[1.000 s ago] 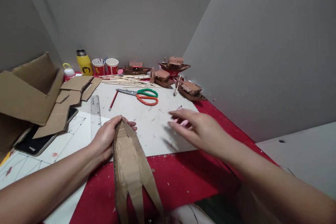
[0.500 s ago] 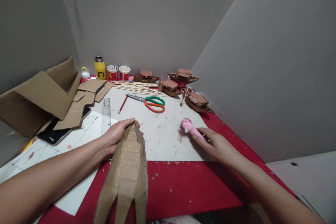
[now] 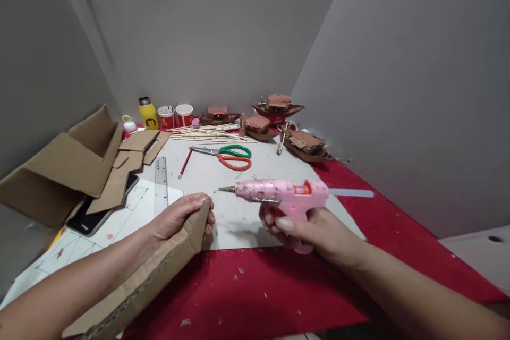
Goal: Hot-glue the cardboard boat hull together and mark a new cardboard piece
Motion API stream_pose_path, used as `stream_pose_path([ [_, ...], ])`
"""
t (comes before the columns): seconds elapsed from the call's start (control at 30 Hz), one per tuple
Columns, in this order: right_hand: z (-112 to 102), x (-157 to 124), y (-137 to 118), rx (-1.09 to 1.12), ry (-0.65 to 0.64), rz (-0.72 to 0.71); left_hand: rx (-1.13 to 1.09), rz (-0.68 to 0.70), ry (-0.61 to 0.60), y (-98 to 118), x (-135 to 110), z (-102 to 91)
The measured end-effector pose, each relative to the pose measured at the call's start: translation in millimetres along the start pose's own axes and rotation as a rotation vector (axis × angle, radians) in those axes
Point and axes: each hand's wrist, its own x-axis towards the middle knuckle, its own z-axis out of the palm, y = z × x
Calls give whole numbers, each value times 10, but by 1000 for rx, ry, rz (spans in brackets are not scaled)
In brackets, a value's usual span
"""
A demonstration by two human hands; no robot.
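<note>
My left hand (image 3: 185, 215) is closed on the pointed end of a long folded cardboard piece (image 3: 155, 271), which slants toward the lower left over my forearm. A pink hot glue gun (image 3: 271, 191) is gripped by its handle in my right hand (image 3: 306, 228). Its metal nozzle points left, a short way above and right of the cardboard tip and apart from it. From its back end sticks a clear glue stick (image 3: 353, 193). A small light glows on the gun's side.
Scissors (image 3: 235, 157), a red pencil (image 3: 185, 163) and a ruler (image 3: 161, 183) lie beyond my hands. Cardboard scraps (image 3: 137, 142), a phone (image 3: 90, 218) and a drawn sheet (image 3: 131, 207) are left. Thin sticks (image 3: 207, 134), paper cups (image 3: 184, 115), a yellow bottle (image 3: 148, 114) and brown boat models (image 3: 306, 143) stand behind.
My right hand has lifted the glue gun and turned it sideways, nozzle now to the left. The cardboard piece in my left hand has tilted onto its side, its far end swinging left.
</note>
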Motion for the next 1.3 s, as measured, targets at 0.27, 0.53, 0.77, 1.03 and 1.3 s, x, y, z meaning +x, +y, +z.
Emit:
stream_pose_path([
  [0.27, 113, 109, 101, -22, -127, -111, -11, 29, -29, -54, 145, -159],
  [0.53, 123, 120, -88, -162, -249, -378, -54, -5, -74, -136, 210, -44],
  [0.77, 143, 165, 72, -221, -145, -263, 51, -52, -59, -208, 187, -156],
  [1.03, 65, 176, 171, -182, -115, -306, 973, 368, 415, 264, 13, -49],
  [1.3, 85, 311, 238, -142, 9, -266, 1567, 394, 619, 475, 90, -332],
])
